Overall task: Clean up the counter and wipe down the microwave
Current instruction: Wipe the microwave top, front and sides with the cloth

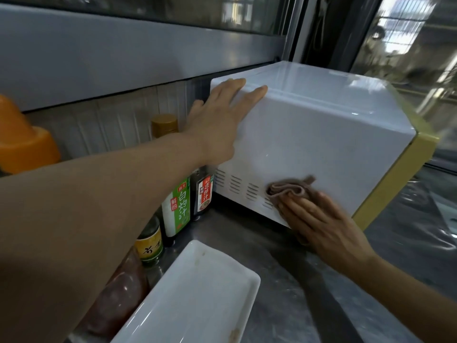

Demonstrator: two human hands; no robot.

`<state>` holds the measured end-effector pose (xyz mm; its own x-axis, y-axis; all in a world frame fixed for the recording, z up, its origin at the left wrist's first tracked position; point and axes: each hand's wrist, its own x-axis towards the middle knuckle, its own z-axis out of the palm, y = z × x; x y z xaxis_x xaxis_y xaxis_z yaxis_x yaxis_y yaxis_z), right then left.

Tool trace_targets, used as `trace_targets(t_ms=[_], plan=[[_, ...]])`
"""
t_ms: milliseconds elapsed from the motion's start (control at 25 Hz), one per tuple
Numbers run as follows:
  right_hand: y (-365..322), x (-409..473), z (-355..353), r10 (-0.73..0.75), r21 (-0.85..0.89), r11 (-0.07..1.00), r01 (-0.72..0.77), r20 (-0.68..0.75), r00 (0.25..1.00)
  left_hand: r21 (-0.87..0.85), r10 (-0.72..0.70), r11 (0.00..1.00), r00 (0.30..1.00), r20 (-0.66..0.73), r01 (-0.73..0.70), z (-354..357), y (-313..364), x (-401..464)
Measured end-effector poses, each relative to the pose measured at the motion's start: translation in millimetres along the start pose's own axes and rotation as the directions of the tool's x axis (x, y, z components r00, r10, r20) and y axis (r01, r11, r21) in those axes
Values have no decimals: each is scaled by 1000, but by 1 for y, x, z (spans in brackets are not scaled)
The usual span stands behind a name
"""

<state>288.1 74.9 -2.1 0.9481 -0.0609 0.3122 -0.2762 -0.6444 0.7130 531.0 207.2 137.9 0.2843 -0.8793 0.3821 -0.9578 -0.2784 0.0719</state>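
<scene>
Microwave (309, 134) sits at the back right of the steel counter (279, 253), its white side panel turned toward me, vent slots along the panel's lower edge. Left to right: an orange plastic container (22, 139) at the far left edge; a row of sauce bottles (176, 206) standing along the back wall, the nearest one just beside the microwave's rear corner; a white rectangular tray (197, 293) lying near the front edge, soiled in spots. My left hand (217, 125) lies flat on the upper rear corner of the casing, fingers straight and spread, bracing it. My right hand (321, 226) presses a folded brown cloth (289, 191) against the lower panel beside the vents, fingers extended over it, not curled. Judgement: the box is heavy and rigid, its enamel smooth and likely slick, so it may skid on bare steel under a hard push; bracing at the top corner seems the right hold. The cloth is soft and bunches easily; best kept flat under the palm. The slots could snag it, so I would go lightly there.
</scene>
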Motion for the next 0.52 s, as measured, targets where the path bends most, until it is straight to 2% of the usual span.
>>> trace_targets(t_ms=[120,280,360,520], plan=[[-19,55,-6,-55,19,998,56,-51,997,16,-2,1000,1000,-2,2,1,-1,1],[-53,109,2,-153,76,986,147,84,985,44,-3,999,1000,-25,4,6,-2,2],[-47,91,1,-156,24,988,154,126,980,31,-2,1000,999,-32,3,6,-1,2],[-27,35,8,-97,97,991,94,27,995,31,-13,999,1000,-19,14,6,2,1]])
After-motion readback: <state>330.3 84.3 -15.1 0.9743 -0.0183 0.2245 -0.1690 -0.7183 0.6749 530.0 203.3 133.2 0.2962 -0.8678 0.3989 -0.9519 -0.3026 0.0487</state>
